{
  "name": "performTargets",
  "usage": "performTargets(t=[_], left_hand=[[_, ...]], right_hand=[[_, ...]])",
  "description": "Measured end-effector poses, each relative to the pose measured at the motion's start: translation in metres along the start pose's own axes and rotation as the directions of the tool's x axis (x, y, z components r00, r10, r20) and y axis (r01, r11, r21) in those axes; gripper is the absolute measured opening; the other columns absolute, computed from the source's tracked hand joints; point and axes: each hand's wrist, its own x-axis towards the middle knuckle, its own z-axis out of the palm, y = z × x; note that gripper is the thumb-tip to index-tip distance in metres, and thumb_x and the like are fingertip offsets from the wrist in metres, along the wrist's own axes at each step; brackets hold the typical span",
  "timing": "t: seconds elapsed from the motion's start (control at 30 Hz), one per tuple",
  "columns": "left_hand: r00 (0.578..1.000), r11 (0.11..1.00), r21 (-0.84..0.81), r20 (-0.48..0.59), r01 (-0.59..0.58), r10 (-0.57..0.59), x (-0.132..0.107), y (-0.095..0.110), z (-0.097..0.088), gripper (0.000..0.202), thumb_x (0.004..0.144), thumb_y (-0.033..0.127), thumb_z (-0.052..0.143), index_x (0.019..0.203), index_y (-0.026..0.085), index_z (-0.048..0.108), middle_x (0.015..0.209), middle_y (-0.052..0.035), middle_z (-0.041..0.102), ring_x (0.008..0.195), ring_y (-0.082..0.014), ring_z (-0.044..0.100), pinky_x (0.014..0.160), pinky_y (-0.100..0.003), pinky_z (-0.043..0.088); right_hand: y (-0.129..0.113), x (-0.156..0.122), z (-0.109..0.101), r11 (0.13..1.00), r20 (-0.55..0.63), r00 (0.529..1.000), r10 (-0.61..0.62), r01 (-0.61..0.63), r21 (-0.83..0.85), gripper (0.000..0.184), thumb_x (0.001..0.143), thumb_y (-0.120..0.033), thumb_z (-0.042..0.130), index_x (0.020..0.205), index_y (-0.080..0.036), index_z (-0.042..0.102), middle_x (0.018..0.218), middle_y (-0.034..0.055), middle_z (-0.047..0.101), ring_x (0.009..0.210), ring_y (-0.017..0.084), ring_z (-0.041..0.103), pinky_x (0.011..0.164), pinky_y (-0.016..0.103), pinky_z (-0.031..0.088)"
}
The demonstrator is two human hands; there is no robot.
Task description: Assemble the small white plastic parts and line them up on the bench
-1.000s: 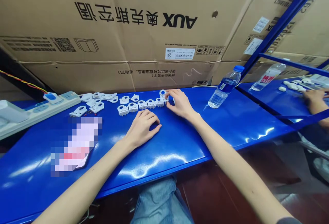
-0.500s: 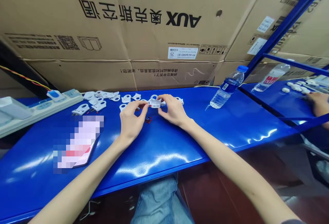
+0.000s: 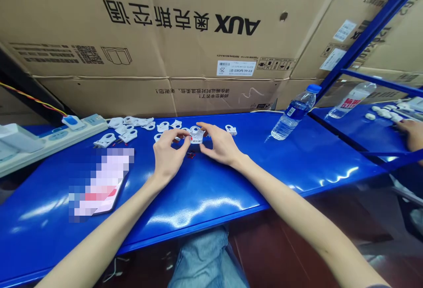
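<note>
Holding ringed plastic piece (image 3: 197, 137), both hands (image 3: 169, 153), glossy table (image 3: 218, 177)

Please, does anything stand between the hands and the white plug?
Nothing visible does. The plug is at the fingertips of both the left hand and the right hand; the nearer bottle stands apart, to the right.

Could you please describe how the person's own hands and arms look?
The left hand and right hand wear no gloves, and no watch shows. Both forearms are bare; a sliver of dark sleeve shows at the bottom right.
</note>
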Motion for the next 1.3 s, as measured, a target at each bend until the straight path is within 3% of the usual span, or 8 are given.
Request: performTargets(t=[0.13, 0.43, 0.8, 1.07, 1.3], left_hand=[[0.999, 0.999, 0.015, -0.015, -0.029, 0.029, -0.0005, -0.0006, 0.0000, 0.009, 0.088, 0.025, 0.065, 0.089, 0.023, 0.074, 0.090, -0.0007, 0.076, 0.078, -0.0160, 0.063, 0.079, -0.032, 0.053], [0.991, 0.994, -0.011, 0.080, 0.110, -0.109, 0.0006, -0.0056, 0.0002, 0.011, 0.082, 0.023, 0.069, 0.087, 0.025, 0.078, 0.091, 0.0024, 0.078, 0.072, -0.0159, 0.062, 0.073, -0.031, 0.051], [0.986, 0.998, -0.026, 0.157, 0.052, -0.048, 0.0004, -0.0014, 0.0032, 0.019, 0.090, 0.030, 0.063, 0.095, 0.023, 0.080, 0.098, -0.0022, 0.078, 0.074, -0.0158, 0.064, 0.073, -0.031, 0.052], [0.959, 0.976, -0.068, 0.213, 0.207, -0.189, 0.0015, -0.0049, 0.0032, 0.022, 0.091, 0.038, 0.064, 0.097, 0.025, 0.080, 0.101, -0.0013, 0.081, 0.089, -0.0214, 0.072, 0.073, -0.031, 0.052], [0.930, 0.933, -0.143, 0.222, 0.329, -0.294, 0.0054, -0.0099, 0.0025, 0.022, 0.080, 0.044, 0.073, 0.086, 0.024, 0.080, 0.094, -0.0042, 0.081, 0.086, -0.0235, 0.073, 0.079, -0.035, 0.056]], right_hand=[[-0.0022, -0.0002, -0.0026, 1.000, 0.059, 0.998, 0.008, -0.007, -0.025, 0.059, 0.091, -0.023, 0.062, 0.149, -0.019, 0.050, 0.138, 0.0128, 0.068, 0.121, 0.028, 0.066, 0.105, 0.045, 0.055], [-0.0013, 0.0007, -0.0059, 0.998, 0.111, 0.993, 0.034, -0.028, -0.058, 0.057, 0.092, -0.024, 0.065, 0.147, -0.015, 0.053, 0.139, 0.0135, 0.067, 0.122, 0.029, 0.065, 0.105, 0.043, 0.054], [0.0021, 0.0009, -0.0061, 0.996, 0.083, 0.994, 0.073, -0.068, -0.061, 0.056, 0.091, -0.024, 0.066, 0.145, -0.014, 0.054, 0.137, 0.0129, 0.069, 0.116, 0.027, 0.068, 0.103, 0.042, 0.054], [0.0021, 0.0008, -0.0064, 0.995, 0.089, 0.992, 0.090, -0.085, -0.060, 0.056, 0.092, -0.026, 0.065, 0.147, -0.019, 0.054, 0.138, 0.0115, 0.068, 0.120, 0.028, 0.066, 0.105, 0.044, 0.054], [0.0019, 0.0002, -0.0050, 0.996, 0.088, 0.995, 0.057, -0.051, -0.067, 0.055, 0.092, -0.025, 0.065, 0.145, -0.014, 0.055, 0.137, 0.0130, 0.068, 0.119, 0.027, 0.067, 0.104, 0.042, 0.054]])
